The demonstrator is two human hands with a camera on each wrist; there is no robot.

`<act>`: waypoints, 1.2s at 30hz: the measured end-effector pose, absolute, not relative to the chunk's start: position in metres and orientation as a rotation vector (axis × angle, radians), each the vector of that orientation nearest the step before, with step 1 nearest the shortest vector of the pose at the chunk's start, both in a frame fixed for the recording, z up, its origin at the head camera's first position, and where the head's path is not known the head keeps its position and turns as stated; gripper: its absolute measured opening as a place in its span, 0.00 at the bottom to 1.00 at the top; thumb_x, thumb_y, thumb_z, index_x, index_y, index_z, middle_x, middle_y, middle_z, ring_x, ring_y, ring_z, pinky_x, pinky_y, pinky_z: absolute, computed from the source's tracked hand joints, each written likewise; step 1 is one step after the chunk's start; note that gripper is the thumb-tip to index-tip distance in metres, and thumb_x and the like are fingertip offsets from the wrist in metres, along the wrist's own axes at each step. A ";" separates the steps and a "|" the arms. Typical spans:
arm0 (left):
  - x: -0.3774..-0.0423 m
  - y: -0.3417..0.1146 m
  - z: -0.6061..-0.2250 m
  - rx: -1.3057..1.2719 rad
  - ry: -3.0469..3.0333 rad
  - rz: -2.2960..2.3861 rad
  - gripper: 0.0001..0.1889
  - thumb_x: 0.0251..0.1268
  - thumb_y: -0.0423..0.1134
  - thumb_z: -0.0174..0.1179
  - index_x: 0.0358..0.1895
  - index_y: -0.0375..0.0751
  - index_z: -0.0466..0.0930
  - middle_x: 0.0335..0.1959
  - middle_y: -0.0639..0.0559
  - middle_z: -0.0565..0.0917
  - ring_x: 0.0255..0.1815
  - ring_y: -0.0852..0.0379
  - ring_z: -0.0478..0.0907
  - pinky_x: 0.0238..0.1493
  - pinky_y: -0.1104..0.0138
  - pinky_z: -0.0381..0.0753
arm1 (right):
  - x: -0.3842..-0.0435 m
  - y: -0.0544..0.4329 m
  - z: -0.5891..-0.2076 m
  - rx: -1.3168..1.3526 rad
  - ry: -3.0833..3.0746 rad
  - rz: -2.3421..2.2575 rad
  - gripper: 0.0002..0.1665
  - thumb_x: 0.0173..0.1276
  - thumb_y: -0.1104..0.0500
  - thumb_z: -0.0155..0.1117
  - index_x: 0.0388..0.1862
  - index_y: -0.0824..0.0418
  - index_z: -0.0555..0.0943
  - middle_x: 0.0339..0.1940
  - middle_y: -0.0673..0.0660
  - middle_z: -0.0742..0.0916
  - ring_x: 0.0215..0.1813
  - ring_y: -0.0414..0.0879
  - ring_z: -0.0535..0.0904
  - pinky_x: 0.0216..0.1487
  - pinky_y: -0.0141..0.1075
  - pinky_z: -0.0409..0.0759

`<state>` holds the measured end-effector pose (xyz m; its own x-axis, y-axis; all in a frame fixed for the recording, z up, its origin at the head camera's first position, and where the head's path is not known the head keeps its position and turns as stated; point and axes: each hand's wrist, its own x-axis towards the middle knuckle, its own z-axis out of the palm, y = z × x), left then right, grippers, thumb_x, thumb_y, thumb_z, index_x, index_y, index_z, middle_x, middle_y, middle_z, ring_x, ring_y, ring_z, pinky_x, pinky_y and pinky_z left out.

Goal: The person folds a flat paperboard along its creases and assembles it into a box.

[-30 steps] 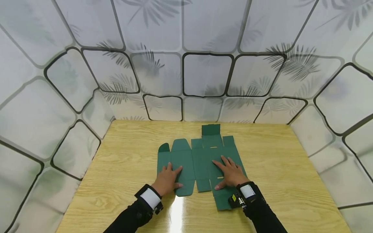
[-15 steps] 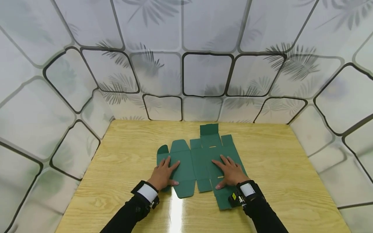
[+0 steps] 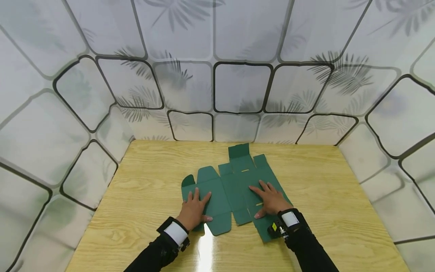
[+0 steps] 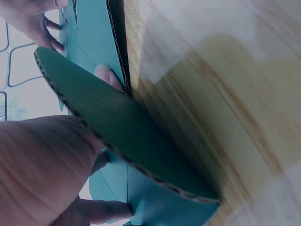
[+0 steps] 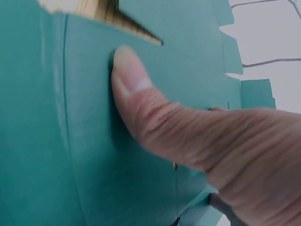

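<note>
A green flattened cardboard box lies unfolded on the wooden table, its panels and flaps spread out. On its left panels rests my left hand, fingers spread and thumb out to the right. My right hand lies on the right-hand panel with its fingers fanned. In the left wrist view, a rounded flap tilts up from the table beside my left hand, showing its corrugated edge. The right wrist view has my right thumb laid on the cardboard near a notch between two flaps.
The light wooden table extends around the cardboard on all sides. Behind it and along both sides hangs a pale curtain with dark outlines and leaf prints. A glare streak shows near the table's front.
The box has turned slightly counterclockwise, its top flap going left and its lower right end going right. My left hand slid up and left, then back down; the right shifted slightly right.
</note>
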<state>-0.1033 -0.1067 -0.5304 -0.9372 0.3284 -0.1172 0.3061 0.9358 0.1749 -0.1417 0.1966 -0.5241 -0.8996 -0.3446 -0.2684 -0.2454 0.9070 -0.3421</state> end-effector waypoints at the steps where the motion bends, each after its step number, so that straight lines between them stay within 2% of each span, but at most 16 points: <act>1: -0.103 -0.106 -0.531 0.479 2.946 0.241 0.46 0.49 0.59 0.74 0.73 0.46 0.71 0.69 0.25 0.67 0.66 0.23 0.68 0.47 0.38 0.81 | -0.141 0.196 -0.525 -0.432 2.745 -0.441 0.61 0.43 0.46 0.87 0.76 0.56 0.69 0.78 0.71 0.62 0.76 0.75 0.56 0.63 0.73 0.62; 10: -0.099 -0.102 -0.530 0.430 2.945 0.310 0.47 0.47 0.56 0.75 0.73 0.43 0.70 0.70 0.23 0.65 0.67 0.22 0.66 0.48 0.36 0.79 | -0.137 0.189 -0.517 -0.351 2.671 -0.523 0.49 0.57 0.42 0.79 0.74 0.57 0.72 0.78 0.73 0.61 0.76 0.77 0.52 0.65 0.73 0.61; 18: -0.088 -0.096 -0.530 0.438 2.978 0.263 0.47 0.48 0.58 0.74 0.73 0.42 0.71 0.68 0.22 0.67 0.65 0.22 0.69 0.46 0.38 0.81 | -0.129 0.182 -0.525 -0.286 2.693 -0.530 0.62 0.50 0.38 0.82 0.80 0.55 0.64 0.80 0.73 0.56 0.78 0.77 0.47 0.65 0.78 0.52; 24: -0.080 -0.089 -0.527 0.392 2.983 0.211 0.48 0.47 0.61 0.74 0.73 0.42 0.72 0.66 0.22 0.69 0.63 0.23 0.70 0.41 0.42 0.84 | -0.134 0.182 -0.525 -0.346 2.745 -0.477 0.61 0.48 0.39 0.83 0.78 0.54 0.66 0.80 0.71 0.59 0.77 0.76 0.51 0.64 0.77 0.56; 27: -0.078 -0.086 -0.524 0.411 3.016 0.149 0.49 0.43 0.64 0.75 0.70 0.42 0.74 0.60 0.22 0.74 0.56 0.26 0.77 0.35 0.49 0.86 | -0.138 0.183 -0.525 -0.368 2.754 -0.441 0.60 0.47 0.41 0.83 0.78 0.53 0.67 0.80 0.71 0.59 0.77 0.75 0.53 0.63 0.75 0.59; 32: -0.077 -0.085 -0.522 0.499 3.075 -0.040 0.48 0.38 0.68 0.74 0.65 0.44 0.80 0.43 0.30 0.82 0.39 0.41 0.83 0.33 0.59 0.85 | -0.141 0.182 -0.526 -0.383 2.766 -0.411 0.59 0.47 0.46 0.84 0.77 0.53 0.68 0.79 0.71 0.61 0.76 0.75 0.55 0.62 0.73 0.63; 34: -0.080 -0.087 -0.520 0.524 3.068 -0.055 0.46 0.38 0.67 0.74 0.63 0.44 0.81 0.38 0.34 0.83 0.37 0.43 0.84 0.34 0.59 0.85 | -0.142 0.181 -0.526 -0.386 2.772 -0.412 0.58 0.47 0.47 0.85 0.77 0.53 0.68 0.79 0.71 0.61 0.76 0.75 0.56 0.62 0.73 0.63; 36: -0.086 -0.090 -0.518 0.538 3.045 -0.034 0.43 0.40 0.64 0.76 0.63 0.44 0.82 0.38 0.37 0.83 0.39 0.44 0.84 0.35 0.58 0.86 | -0.143 0.181 -0.526 -0.393 2.781 -0.408 0.58 0.46 0.48 0.85 0.77 0.54 0.69 0.78 0.71 0.62 0.76 0.75 0.56 0.62 0.73 0.63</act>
